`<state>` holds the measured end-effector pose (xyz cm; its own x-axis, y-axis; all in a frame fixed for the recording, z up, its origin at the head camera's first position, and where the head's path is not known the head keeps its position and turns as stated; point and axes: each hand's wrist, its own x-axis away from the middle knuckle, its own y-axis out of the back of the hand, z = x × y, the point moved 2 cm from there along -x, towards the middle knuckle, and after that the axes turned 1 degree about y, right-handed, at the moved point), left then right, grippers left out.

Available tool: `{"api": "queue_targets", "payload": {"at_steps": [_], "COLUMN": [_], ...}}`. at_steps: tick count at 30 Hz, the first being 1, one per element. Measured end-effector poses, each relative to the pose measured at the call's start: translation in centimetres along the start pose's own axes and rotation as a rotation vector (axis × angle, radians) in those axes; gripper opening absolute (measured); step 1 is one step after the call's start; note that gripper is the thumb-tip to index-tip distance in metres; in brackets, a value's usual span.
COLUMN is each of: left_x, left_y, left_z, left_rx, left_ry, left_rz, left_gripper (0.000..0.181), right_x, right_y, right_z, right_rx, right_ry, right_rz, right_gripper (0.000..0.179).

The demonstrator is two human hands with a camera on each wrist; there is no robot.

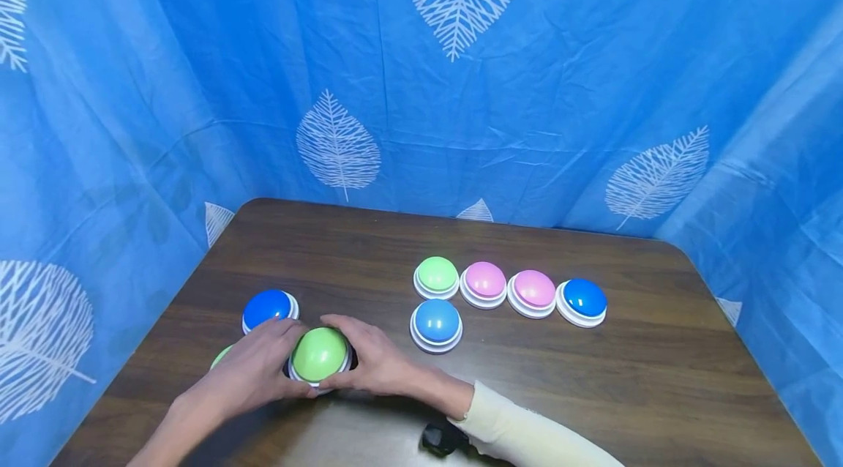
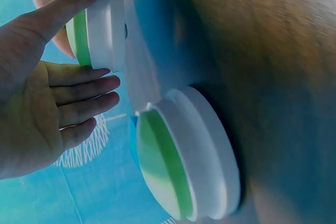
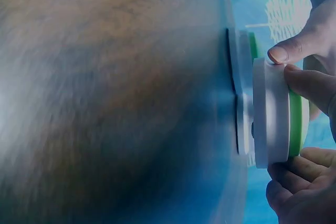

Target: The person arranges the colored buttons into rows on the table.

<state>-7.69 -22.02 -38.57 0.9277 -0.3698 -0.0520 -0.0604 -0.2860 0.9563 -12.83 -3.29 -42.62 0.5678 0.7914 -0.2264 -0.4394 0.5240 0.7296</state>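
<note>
Both hands hold a round push button with a green dome (image 1: 320, 355) and a white base, dome upward, at the left front of the table. My left hand (image 1: 253, 364) pinches its left side between thumb and fingers; the other fingers spread straight in the left wrist view. From the right, my right hand (image 1: 378, 357) grips the rim with thumb and fingers. In the right wrist view the white base (image 3: 273, 114) hangs just off the tabletop. A second green button (image 2: 163, 161) sits under the left forearm, mostly hidden in the head view. Beyond the left hand is a dark blue button (image 1: 268, 308).
On the brown wooden table (image 1: 632, 394), a row holds a light green button (image 1: 437, 274), two pink buttons (image 1: 486, 280) and a dark blue button (image 1: 585, 298). A lighter blue button (image 1: 437, 321) stands before it. A black object (image 1: 440, 439) lies by the right sleeve. Blue curtains (image 1: 527, 108) surround the table.
</note>
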Motion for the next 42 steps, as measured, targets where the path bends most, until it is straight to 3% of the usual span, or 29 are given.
{"api": "queue_targets", "payload": {"at_steps": [6,13,19,29,42], "left_x": [-0.9,-2.0,-3.2,-5.1,-7.8], "left_y": [-0.1,-0.3,-0.4,-0.8,-1.3], "left_z": [-0.9,-1.7,-2.3,-3.9,-5.7], "left_rx": [0.009,0.034,0.039,0.037,0.007], "left_ry": [-0.053,-0.028,-0.025,-0.034,-0.166], "left_rz": [-0.045,-0.068,-0.057,-0.021,-0.058], "left_gripper": [0.065,0.067,0.07,0.073,0.074], "right_x": [0.9,1.7,2.2,3.8,5.6], "right_y": [1.7,3.1,4.1,5.7,8.2], "right_z": [-0.4,-1.0,-1.3,-2.0,-3.2], "right_rx": [-0.053,-0.073,-0.088,-0.088,-0.029], "right_ry": [-0.039,-0.065,-0.059,-0.128,-0.129], "right_rz": [0.009,-0.019,-0.057,-0.083,-0.131], "right_gripper": [0.083,0.084,0.083,0.084,0.083]}}
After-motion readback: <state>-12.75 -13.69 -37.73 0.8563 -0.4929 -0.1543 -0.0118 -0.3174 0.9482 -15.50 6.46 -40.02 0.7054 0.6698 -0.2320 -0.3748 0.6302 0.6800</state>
